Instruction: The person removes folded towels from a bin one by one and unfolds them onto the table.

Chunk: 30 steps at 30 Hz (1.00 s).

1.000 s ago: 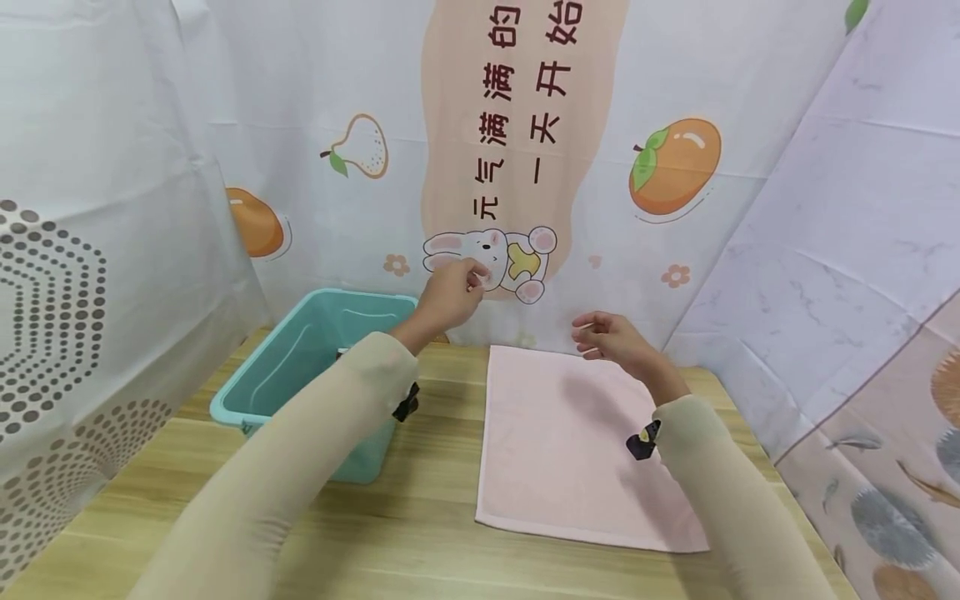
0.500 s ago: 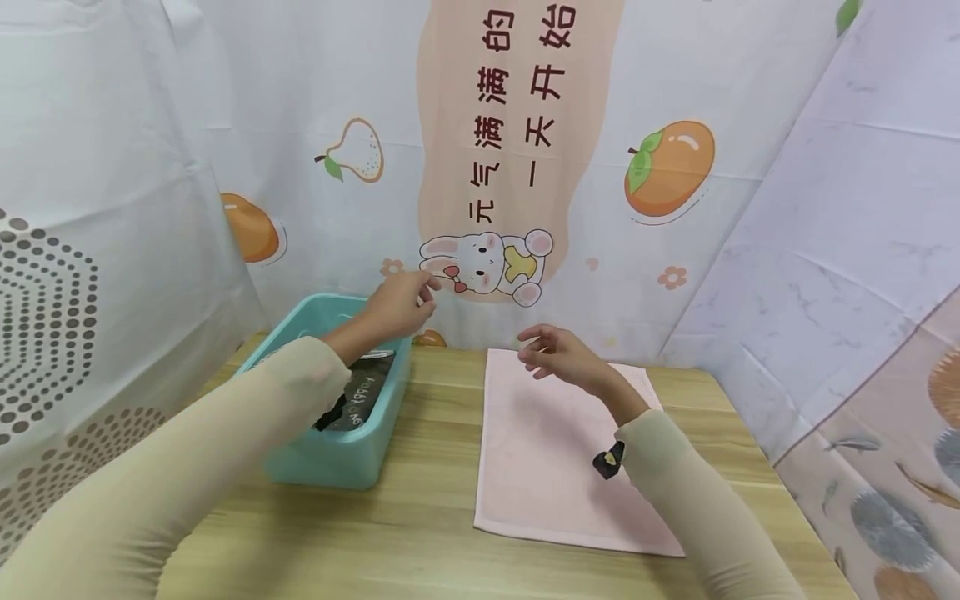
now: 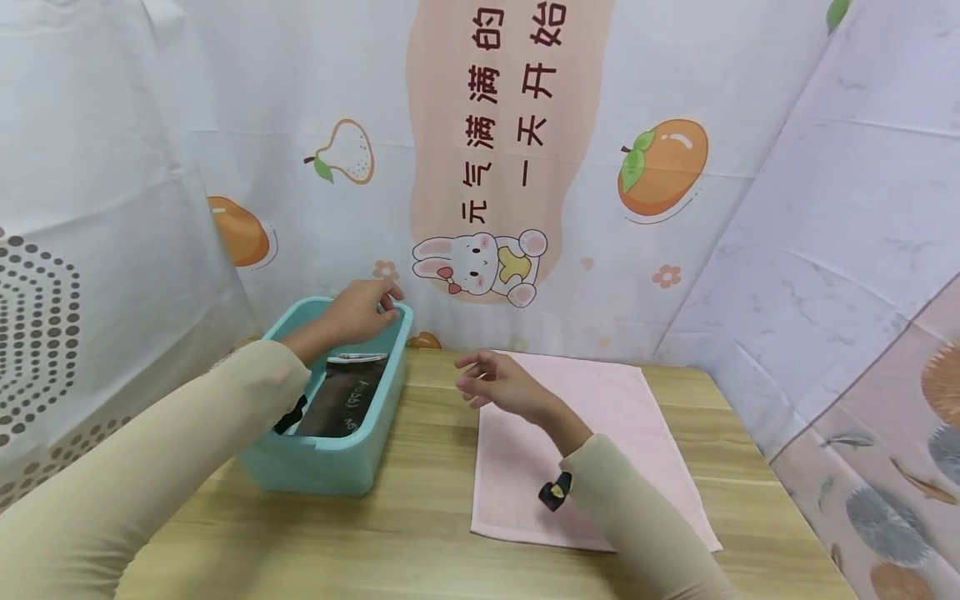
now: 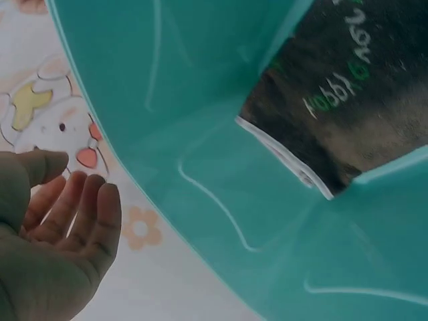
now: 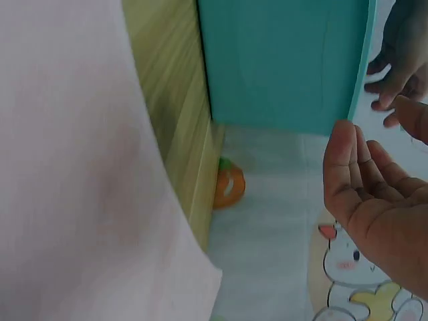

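In the head view my left hand hovers above the far part of a turquoise plastic bin, fingers loosely bent and holding nothing. Inside the bin lies a dark, flat, cloth-like piece with a white edge and lettering. The left wrist view shows that dark piece against the bin wall, apart from my left hand. My right hand, also holding nothing, hangs over the left edge of a pink towel. Its relaxed fingers show in the right wrist view, near the bin.
A wooden table carries the bin on the left and the flat towel on the right. Behind it hangs a white printed curtain with fruit and a rabbit. More curtains close off the left and right sides.
Both hands have moved left: the left one to above the bin, the right one from over the towel's middle to its left edge. The dark piece in the bin has come into fuller view.
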Available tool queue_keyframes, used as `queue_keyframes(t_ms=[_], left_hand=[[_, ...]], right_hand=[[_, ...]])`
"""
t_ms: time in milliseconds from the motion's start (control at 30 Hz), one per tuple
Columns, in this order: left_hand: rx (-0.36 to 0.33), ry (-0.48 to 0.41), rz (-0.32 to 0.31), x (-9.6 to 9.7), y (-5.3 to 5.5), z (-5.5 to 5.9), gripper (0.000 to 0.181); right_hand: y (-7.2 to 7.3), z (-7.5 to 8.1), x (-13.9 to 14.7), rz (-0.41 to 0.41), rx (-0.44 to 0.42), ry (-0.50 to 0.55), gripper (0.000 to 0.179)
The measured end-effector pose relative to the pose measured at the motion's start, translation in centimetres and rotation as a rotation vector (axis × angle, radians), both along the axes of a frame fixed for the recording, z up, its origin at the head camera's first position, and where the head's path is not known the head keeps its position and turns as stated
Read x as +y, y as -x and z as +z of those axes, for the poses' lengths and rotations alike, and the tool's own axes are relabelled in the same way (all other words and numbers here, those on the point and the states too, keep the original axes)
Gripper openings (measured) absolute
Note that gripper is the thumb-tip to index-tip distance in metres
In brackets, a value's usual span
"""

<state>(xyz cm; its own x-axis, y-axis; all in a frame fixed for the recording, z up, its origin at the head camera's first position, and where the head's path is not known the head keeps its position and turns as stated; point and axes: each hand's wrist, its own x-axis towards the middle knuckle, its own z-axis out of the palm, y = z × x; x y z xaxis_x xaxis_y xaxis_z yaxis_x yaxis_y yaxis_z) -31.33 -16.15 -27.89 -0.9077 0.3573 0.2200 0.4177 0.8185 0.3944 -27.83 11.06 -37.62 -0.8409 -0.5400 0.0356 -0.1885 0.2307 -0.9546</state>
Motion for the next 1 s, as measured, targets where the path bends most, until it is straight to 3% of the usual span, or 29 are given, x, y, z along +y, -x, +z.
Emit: queue_keyframes(t_ms=[300, 533, 800, 1000], left_hand=[[-0.109, 0.106, -0.055, -2.3, 1.5, -0.8, 0.021], [-0.202, 0.213, -0.093, -4.7, 3.4, -2.0, 0.023], [-0.328, 0.294, -0.101, -6.0, 5.2, -4.2, 0.030], [-0.359, 0.329, -0.137, -5.6, 6.0, -5.0, 0.030]], right_hand=[[-2.7, -0.1, -5.7, -0.035, -0.201, 0.192, 0.035], [-4.1, 0.1, -8.7, -0.046, -0.324, 0.320, 0.036], [-5.7, -0.3, -10.4, -0.058, -0.441, 0.463, 0.030], [-6.4, 0.0, -10.4, -0.068, -0.463, 0.550, 0.032]])
